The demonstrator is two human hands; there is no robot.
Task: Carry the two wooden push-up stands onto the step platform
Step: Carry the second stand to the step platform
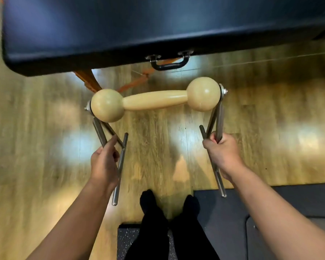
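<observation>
One pale wooden push-up stand with ball ends and a tapered handle [155, 100] hangs in the air in front of us, upside down, its grey metal legs [120, 160] pointing back toward our body. Our left hand [104, 164] has its grip clenched round the left pair of legs, fingers curled under the bars and thumb up along one bar. Our right hand [221, 156] has its grip clenched round the right pair, knuckles upward. The stand sits above the glossy wooden plank floor [45, 147], just short of the black padded bench with a metal-hinged carry handle [101, 30] that fills the top of the view. Our black-socked feet [169, 205] stand on the floor below, beside a dark grey mat [289, 199] at the lower right
</observation>
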